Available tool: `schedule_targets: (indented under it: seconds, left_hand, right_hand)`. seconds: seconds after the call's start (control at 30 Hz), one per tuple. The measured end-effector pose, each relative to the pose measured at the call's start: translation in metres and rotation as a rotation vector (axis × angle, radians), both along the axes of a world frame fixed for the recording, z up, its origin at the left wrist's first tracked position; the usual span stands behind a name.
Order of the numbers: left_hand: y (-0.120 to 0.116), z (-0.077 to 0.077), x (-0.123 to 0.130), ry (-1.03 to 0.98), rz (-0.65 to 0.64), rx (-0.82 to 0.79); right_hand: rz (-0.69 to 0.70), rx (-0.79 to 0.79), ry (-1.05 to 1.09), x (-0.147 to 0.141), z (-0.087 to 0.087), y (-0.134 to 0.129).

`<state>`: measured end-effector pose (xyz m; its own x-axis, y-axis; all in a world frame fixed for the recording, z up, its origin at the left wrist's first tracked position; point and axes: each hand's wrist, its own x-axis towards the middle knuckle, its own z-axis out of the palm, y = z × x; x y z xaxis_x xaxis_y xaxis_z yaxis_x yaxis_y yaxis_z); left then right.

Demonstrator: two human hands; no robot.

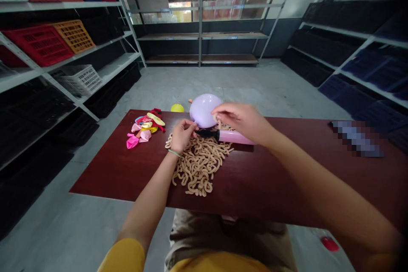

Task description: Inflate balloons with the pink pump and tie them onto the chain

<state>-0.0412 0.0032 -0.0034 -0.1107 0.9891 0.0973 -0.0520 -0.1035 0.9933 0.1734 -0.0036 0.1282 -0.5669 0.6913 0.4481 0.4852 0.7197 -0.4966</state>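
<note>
Our left hand [181, 137] pinching 1 round lilac rubber balloon [203, 108], our right hand [242, 119], fingertips together on 1 curled tan piece [216, 117], 1 pink-and-black tubular pump [236, 137] just nearer.

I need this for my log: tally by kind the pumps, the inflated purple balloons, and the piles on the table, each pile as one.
Pump: 1
Purple balloon: 1
Pile of brown curls: 1
Pile of limp balloons: 1
Total: 4
</note>
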Motion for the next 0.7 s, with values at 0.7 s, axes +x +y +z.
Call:
schedule_targets:
  seconds: [0.7]
  left_hand:
    - [-0.014,0.002,-0.007,0.999,0.513,0.62]
  right_hand:
    - [-0.06,0.068,-0.271,-0.073,-0.031,0.043]
